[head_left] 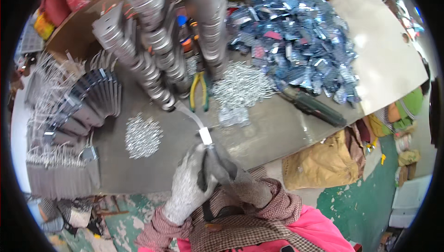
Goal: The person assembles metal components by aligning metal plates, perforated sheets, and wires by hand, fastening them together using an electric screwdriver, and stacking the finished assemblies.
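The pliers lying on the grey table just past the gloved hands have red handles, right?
Not quite. The pliers do lie on the grey table beyond the gloved hands, but the head view shows their handles are yellow-green, not red.

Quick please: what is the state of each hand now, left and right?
Left hand: closed on the metal piece.
Right hand: closed on the same metal piece, just below it.

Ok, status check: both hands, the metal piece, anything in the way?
Left hand and right hand, gloved, together gripping bent metal strip. Strip over grey table. Screw pile lies left, pliers beyond, path unblocked.
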`<state>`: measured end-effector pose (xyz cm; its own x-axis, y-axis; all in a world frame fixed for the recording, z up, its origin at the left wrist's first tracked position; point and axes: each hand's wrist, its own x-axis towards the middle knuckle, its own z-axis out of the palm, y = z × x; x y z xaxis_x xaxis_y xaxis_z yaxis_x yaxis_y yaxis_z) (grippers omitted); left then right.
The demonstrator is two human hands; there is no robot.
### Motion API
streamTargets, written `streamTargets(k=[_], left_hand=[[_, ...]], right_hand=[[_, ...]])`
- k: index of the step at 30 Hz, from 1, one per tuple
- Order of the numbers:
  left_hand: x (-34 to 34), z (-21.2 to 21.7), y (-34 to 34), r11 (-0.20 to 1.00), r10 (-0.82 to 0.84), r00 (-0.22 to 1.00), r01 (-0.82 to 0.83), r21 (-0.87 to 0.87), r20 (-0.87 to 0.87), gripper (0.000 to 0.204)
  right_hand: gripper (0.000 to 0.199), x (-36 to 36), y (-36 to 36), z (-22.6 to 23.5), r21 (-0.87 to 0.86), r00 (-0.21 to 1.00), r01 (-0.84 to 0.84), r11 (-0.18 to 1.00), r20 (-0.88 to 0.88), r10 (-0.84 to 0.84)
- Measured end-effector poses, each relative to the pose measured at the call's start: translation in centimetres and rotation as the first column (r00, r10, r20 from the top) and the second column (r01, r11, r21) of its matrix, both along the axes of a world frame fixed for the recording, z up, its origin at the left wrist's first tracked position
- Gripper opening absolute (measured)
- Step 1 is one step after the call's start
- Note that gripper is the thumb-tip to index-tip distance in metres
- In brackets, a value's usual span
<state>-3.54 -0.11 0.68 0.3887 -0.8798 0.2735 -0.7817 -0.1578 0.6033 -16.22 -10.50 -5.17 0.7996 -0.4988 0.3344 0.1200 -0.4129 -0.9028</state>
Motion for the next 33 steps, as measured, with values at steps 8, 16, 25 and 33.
streamTargets(k=[8, 16, 25, 33], left_hand=[[0.8, -2.1, 0.3, 0.999, 0.019, 0.995, -0.016, 0.028, -0.102, 0.086], [1.3, -3.0, 0.7, 1.0, -0.017, 0.996, 0.016, -0.018, -0.091, 0.099], [0.8, -3.5, 0.2, 0.989, 0.017, 0.997, -0.006, 0.15, -0.074, 0.095], [0.7, -3.9, 0.8, 0.963, -0.023, 0.999, 0.01, 0.271, 0.047, 0.105]], right_hand=[[0.056, -13.0, -20.0, 6.2, -0.807, 0.604, 0.334, 0.488, -0.215, -0.768], [0.052, -13.9, -22.2, 8.8, -0.35, 0.753, 0.5, 0.792, -0.277, -0.597], [0.049, 2.0, -12.1, 5.0, 0.659, 0.537, -0.657, 0.368, 0.75, -0.385], [0.028, 2.9, -11.4, 2.8, 0.736, 0.54, -0.657, 0.163, 0.611, -0.579]])
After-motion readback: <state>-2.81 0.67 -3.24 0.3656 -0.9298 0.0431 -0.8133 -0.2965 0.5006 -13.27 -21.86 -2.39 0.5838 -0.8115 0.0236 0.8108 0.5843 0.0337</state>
